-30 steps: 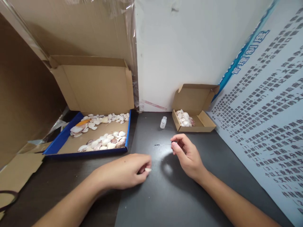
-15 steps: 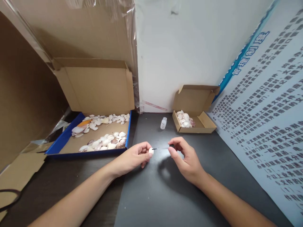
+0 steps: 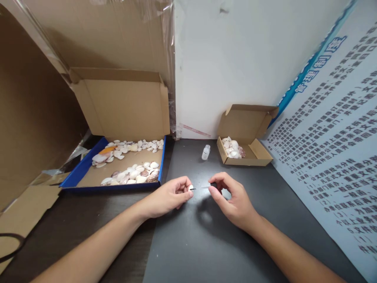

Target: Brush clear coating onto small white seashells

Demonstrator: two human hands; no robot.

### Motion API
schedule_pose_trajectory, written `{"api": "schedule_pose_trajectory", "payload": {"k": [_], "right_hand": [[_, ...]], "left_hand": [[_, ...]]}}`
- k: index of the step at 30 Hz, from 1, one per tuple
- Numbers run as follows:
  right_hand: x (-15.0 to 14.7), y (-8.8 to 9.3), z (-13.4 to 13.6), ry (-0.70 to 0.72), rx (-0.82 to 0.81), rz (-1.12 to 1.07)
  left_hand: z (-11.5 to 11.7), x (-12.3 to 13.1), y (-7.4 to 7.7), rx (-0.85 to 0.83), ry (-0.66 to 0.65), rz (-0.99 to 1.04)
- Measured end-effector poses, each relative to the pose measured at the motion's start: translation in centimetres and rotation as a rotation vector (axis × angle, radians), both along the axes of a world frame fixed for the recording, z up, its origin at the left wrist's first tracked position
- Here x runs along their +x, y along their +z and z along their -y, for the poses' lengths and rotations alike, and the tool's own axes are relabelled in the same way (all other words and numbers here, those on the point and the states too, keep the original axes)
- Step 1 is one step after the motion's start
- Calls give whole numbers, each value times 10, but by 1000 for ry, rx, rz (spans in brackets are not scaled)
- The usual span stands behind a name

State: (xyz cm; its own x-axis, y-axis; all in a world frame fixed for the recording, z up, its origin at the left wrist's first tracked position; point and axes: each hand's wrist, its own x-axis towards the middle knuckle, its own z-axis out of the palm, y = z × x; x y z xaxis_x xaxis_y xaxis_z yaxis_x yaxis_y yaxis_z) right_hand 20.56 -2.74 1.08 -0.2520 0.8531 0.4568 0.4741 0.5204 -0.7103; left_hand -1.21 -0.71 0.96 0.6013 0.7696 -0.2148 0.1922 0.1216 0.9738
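Between thumb and fingers of my left hand (image 3: pixel 173 193) is a small white seashell (image 3: pixel 191 188). My right hand (image 3: pixel 228 194) pinches the black cap of a small brush (image 3: pixel 213 185). The thin, pale stem of the brush points left, and its dark tip lies at the shell, seemingly touching it. Beyond my hands a small clear glass bottle (image 3: pixel 205 153) stands uncapped on the dark grey mat (image 3: pixel 188 247). Most of the shell is covered by my left fingers.
At the left, an open blue-edged cardboard box (image 3: pixel 118 186) holds many seashells (image 3: pixel 137 173) in two groups. A smaller open cardboard box (image 3: pixel 250 161) with white and pinkish shells stands at the back right. A white panel (image 3: pixel 206 78) and a printed board (image 3: pixel 324 129) rise behind and to the right.
My left hand has turned the shell a little, and it shows less of its ribbed face. The brush has come slightly closer to the left hand. The whole view has shifted slightly.
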Motion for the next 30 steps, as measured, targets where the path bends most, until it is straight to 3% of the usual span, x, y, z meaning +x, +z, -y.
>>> {"api": "schedule_pose_trajectory", "payload": {"k": [5, 10, 15, 20, 30], "right_hand": [[1, 0, -1, -47, 14, -21], [0, -1, 2, 29, 23, 6], [1, 2, 3, -28, 47, -2], [1, 3, 4, 69, 48, 35], [-1, 6, 5, 98, 100, 23]], "left_hand": [[1, 0, 0, 20, -2, -34], [3, 0, 3, 67, 11, -80], [5, 2, 6, 64, 2, -98], [4, 1, 5, 52, -5, -93], [5, 2, 4, 81, -14, -75]]}}
